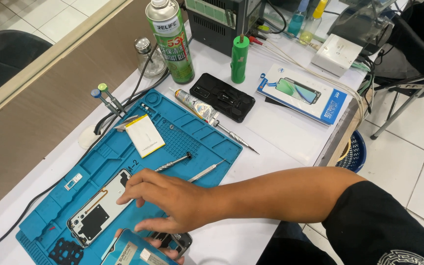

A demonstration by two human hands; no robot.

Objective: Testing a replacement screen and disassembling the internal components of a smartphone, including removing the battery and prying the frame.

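While right hand [172, 203] hovers spread, lower centre, over mat [123, 152], frame [99, 208] kept flat; left hand [165, 248] pinching phone [172, 240]; screwdriver [172, 162] left undisturbed.

White workbench [271, 132] with blue repair mat [182, 142], green spray can [170, 41], black phone case [224, 96], boxed screen protector [303, 93].

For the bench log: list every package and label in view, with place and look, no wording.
Spray can: back of table, tall cylinder, green label.
Retail box: right of the black phone case, flat, white and blue, phone picture.
Glue tube: by the blue mat, silver, printed.
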